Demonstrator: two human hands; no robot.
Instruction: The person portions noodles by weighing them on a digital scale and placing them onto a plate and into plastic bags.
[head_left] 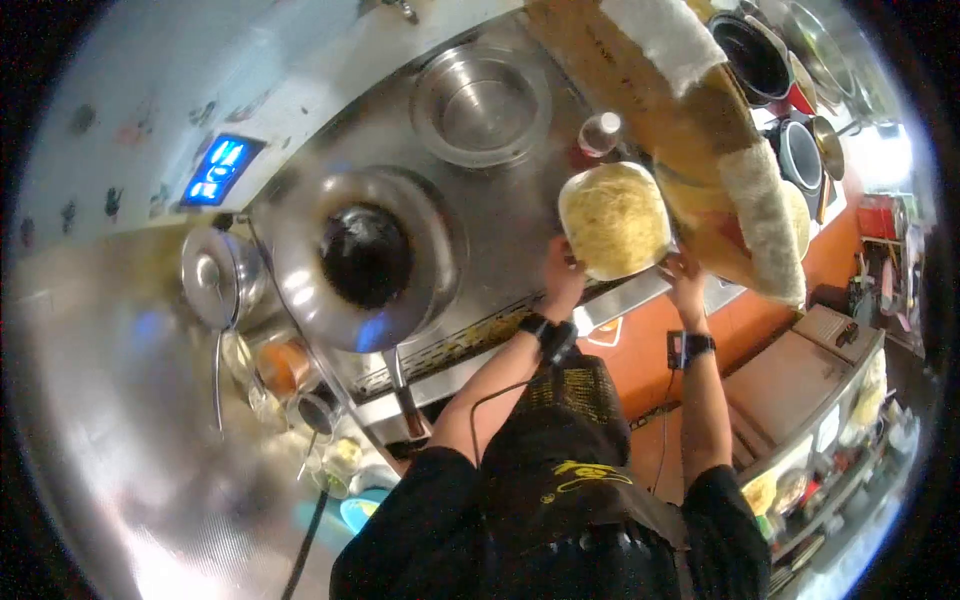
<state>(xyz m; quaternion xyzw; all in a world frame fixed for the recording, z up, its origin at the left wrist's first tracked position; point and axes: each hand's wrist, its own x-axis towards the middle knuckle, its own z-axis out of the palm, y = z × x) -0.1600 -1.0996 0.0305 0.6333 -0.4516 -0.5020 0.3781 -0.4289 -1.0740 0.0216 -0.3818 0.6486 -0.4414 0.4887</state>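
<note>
A white squarish plate (614, 221) bears a flat, round, yellow-brown food that nearly fills it. My left hand (563, 277) is at the plate's lower left edge, its fingers curled against the rim. At the lower right corner, my right hand (685, 278) has its fingers closed on the rim. Both wrists wear dark bands. Left of the plate, a large steel wok (436, 262) with a dark, oily inside rests on the steel stove top. Just above the plate stands a bottle with a white cap (609, 123).
A steel basin (482, 105) sits on the counter above the wok. The wok's handle (403, 395) points toward my body. A lidded pot (214, 277) and seasoning containers (283, 366) are at left. Cardboard (700, 130) runs along the right, with pots (750, 58) beyond it.
</note>
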